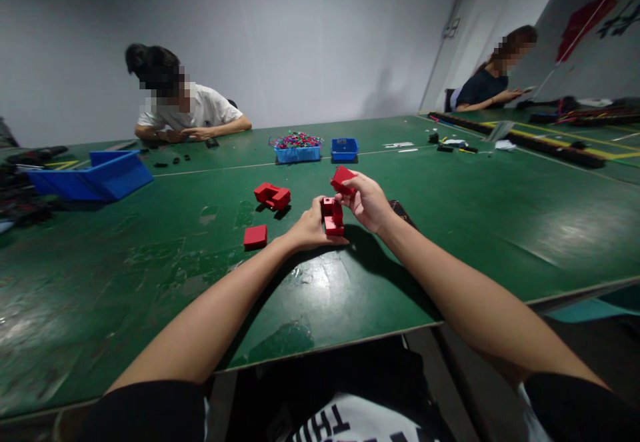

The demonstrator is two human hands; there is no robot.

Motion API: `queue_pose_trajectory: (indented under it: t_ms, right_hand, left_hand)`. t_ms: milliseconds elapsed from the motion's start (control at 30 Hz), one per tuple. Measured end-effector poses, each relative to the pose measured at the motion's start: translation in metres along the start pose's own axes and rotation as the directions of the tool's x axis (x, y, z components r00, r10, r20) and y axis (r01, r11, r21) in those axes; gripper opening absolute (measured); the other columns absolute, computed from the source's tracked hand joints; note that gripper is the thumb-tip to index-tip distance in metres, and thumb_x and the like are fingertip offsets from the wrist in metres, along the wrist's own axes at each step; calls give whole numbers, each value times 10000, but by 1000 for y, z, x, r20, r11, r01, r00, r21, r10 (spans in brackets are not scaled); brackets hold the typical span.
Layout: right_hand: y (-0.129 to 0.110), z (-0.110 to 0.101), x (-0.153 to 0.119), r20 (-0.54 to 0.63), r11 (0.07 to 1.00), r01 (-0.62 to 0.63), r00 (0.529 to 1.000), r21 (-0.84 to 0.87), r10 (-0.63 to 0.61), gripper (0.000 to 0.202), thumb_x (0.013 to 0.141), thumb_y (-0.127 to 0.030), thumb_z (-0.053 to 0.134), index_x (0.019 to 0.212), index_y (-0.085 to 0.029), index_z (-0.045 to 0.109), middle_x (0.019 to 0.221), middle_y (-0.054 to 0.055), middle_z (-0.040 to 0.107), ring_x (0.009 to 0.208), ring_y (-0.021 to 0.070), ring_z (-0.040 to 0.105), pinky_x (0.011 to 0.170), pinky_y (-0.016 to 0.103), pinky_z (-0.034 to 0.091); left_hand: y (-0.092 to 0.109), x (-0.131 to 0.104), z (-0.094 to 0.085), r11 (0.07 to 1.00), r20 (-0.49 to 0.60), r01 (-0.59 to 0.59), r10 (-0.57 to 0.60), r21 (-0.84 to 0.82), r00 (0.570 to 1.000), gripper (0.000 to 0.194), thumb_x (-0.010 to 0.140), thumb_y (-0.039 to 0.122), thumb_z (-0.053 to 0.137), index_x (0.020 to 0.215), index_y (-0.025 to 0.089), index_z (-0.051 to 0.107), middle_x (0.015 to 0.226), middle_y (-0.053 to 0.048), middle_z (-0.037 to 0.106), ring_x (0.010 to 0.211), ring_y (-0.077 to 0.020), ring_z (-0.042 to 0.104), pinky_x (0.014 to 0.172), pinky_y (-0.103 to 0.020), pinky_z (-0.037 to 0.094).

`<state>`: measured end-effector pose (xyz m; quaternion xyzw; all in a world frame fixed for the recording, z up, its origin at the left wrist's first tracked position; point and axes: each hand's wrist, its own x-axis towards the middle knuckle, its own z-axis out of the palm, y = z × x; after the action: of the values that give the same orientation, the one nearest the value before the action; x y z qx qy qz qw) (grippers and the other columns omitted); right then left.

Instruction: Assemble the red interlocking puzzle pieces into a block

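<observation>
Green and scuffed, the worktable (pixel 450 229) runs wide under a bare grey wall, its near edge worn through to paler patches where the coating has lifted. Just past that worn area the left hand (pixel 307 229) curls around a red slotted block (pixel 333 216), fingers wrapped from the left so the piece stands upright and steady, seemingly braced just above the tabletop. The right hand (pixel 369 202) pinches a smaller red piece (pixel 343 179) between thumb and fingertips, holding it tilted just above and to the right of the block, close enough that the two nearly touch; that grip leaves the lower face of the piece free, which suits lining it up against the block. A flat red square block (pixel 255 236) lies alone to the left, and a red assembled part (pixel 273 195) sits farther back, both near the left hand. Beyond them stand a blue tray of coloured wires (pixel 297 147) and a small blue bin (pixel 345 149), with a larger blue bin (pixel 95 177) tipped open at far left. One person in a white shirt (pixel 187 115) leans over small dark parts across the table, and another person in a dark top (pixel 493 79) sits at the neighbouring bench.
</observation>
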<state>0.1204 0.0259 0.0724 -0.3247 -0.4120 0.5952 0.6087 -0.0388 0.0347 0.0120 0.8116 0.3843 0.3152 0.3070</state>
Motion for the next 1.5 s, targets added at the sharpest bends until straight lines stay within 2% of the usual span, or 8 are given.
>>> queue_pose_trajectory:
  t_ms: [233, 400, 567, 700, 867, 1000, 1133, 1500]
  right_hand:
    - [0, 2, -1, -10, 1000, 12, 1000, -18, -12, 429, 662, -82, 652, 1047, -227, 529, 828, -40, 661, 576, 82, 612, 558, 199, 495]
    - [1, 3, -2, -6, 999, 34, 999, -14, -34, 414, 647, -71, 719, 1012, -201, 573, 869, -21, 694, 626, 89, 644, 626, 215, 531]
    - [0, 3, -3, 59, 998, 31, 998, -47, -29, 294, 696, -325, 796, 895, -162, 654, 779, 11, 718, 558, 88, 612, 518, 200, 488]
    - [-3, 2, -4, 83, 998, -16, 996, -53, 21, 404, 762, -547, 693, 813, -146, 681, 623, 38, 701, 450, 98, 568, 420, 202, 419]
    - [-3, 1, -4, 54, 996, -16, 998, -83, 20, 410, 765, -568, 638, 725, -161, 646, 499, 9, 625, 369, 86, 488, 352, 197, 340]
    - [0, 0, -3, -81, 996, -11, 997, -89, 4, 417, 786, -580, 569, 613, -201, 549, 386, -24, 499, 306, 91, 381, 289, 216, 238]
    - [0, 0, -3, -152, 994, 4, 988, -112, -21, 439, 798, -587, 562, 568, -220, 492, 381, -15, 490, 295, 97, 371, 272, 227, 231]
    - [5, -2, -1, -84, 962, -4, 996, -271, -19, 709, 773, -869, 417, 530, -205, 472, 365, -8, 444, 285, 67, 359, 275, 201, 235]
  left_hand:
    - [0, 0, 0, 1000, -5, 8, -8, -13, 1000, 1094, 530, 510, 894, 1379, 182, 288, 1275, -173, 563, 1109, -339, 618, 931, -481, 500]
    - [-2, 0, 1, 1000, -5, 7, -7, -15, 1000, 1094, 532, 516, 893, 1380, 183, 289, 1272, -173, 567, 1107, -342, 620, 930, -486, 503]
    - [-3, 2, 1, 1000, -6, 0, 0, 7, 1000, 1081, 535, 483, 897, 1375, 190, 283, 1318, -181, 551, 1149, -355, 610, 973, -511, 486]
    - [-4, 2, 1, 1000, -2, -14, 14, 24, 1000, 1069, 549, 477, 890, 1371, 190, 270, 1303, -171, 564, 1154, -347, 613, 984, -499, 488]
    - [-4, 1, 0, 1000, 11, -16, 16, 18, 1000, 1048, 565, 466, 886, 1361, 200, 260, 1305, -155, 569, 1147, -328, 619, 977, -469, 495]
    - [-3, 1, -1, 999, 10, -5, 4, 44, 1000, 1037, 553, 462, 891, 1343, 200, 274, 1267, -143, 586, 1122, -330, 628, 965, -465, 498]
    - [-3, 1, -2, 999, 19, 6, -7, 49, 1000, 1036, 555, 488, 885, 1333, 190, 268, 1217, -133, 601, 1069, -316, 650, 920, -442, 520]
    - [-2, 1, -1, 999, 11, 1, -1, 43, 1000, 1028, 552, 478, 888, 1327, 193, 275, 1213, -139, 610, 1063, -314, 658, 913, -441, 526]
